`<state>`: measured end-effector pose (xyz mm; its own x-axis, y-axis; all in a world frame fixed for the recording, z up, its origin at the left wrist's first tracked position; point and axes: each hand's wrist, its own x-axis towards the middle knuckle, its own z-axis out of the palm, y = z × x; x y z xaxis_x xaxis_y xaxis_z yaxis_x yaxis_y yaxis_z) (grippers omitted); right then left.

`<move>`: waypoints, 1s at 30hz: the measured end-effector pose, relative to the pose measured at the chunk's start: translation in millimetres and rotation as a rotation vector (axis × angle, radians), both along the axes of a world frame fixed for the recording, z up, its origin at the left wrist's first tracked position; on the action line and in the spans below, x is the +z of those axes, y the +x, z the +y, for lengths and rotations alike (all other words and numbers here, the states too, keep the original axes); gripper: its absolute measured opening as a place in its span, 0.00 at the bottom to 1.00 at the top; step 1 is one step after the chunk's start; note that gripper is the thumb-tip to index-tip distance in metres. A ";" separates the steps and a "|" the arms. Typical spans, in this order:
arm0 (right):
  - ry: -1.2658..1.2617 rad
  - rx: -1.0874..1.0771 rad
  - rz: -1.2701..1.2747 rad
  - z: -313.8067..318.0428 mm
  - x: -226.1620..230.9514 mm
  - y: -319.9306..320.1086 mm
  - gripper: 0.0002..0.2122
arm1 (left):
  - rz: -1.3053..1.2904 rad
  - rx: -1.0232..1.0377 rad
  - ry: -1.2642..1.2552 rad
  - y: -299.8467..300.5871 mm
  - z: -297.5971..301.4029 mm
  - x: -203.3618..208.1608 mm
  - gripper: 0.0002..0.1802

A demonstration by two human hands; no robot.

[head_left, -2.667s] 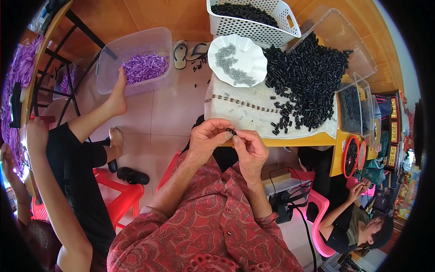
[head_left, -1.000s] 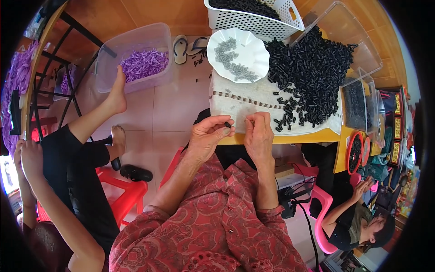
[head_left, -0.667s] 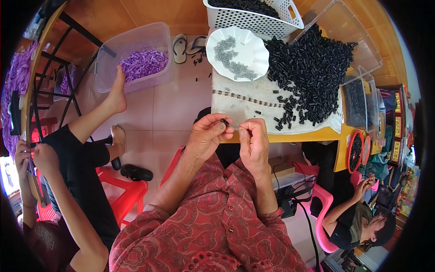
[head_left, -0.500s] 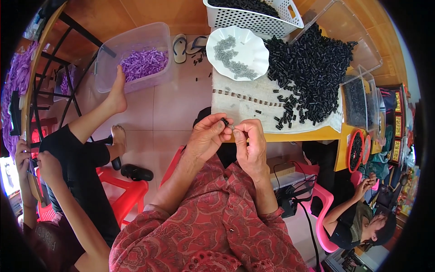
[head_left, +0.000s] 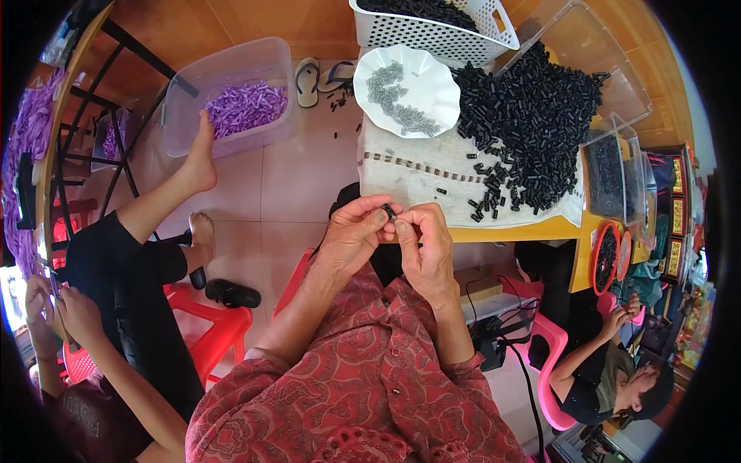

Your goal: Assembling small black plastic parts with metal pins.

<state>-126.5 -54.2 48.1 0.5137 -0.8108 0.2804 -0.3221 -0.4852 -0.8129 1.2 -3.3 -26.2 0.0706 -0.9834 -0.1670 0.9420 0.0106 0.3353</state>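
Note:
Just off the table's front edge, my two hands meet fingertip to fingertip. Between thumb and fingers, my left hand point(head_left: 349, 238) pinches a small black plastic piece point(head_left: 388, 210). My right hand point(head_left: 426, 251) is closed in a pinch against the near end of that piece; what its fingertips hold is mostly covered. Beyond the hands, a white scalloped plate point(head_left: 434, 69) carries small clear pieces point(head_left: 415, 119). A large heap of black pieces point(head_left: 532, 116) spreads to the right of the plate, on a whitish cloth point(head_left: 417, 185).
A white perforated basket point(head_left: 432, 42) stands behind the plate, a clear bin point(head_left: 610, 69) behind the heap. On the floor at left is a tub point(head_left: 177, 85) of purple strips. Co-workers sit left and right, near a red stool point(head_left: 220, 339) and a pink chair point(head_left: 552, 370).
My fingertips have come closer together, and the clear piece that showed between them is now mostly hidden against the black piece. The left co-worker's hands have shifted down slightly.

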 end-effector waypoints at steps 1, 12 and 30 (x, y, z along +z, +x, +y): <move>0.000 0.000 0.000 -0.1 0.1 0.0 0.03 | -0.009 0.000 -0.004 0.0 0.1 1.0 0.15; 0.161 -0.029 -0.045 -1.5 0.5 -1.0 0.05 | -0.105 0.000 -0.003 -2.3 1.3 4.9 0.14; 0.230 -0.180 -0.176 1.1 -13.5 -11.3 0.03 | 0.100 -0.120 0.047 0.0 0.6 6.2 0.12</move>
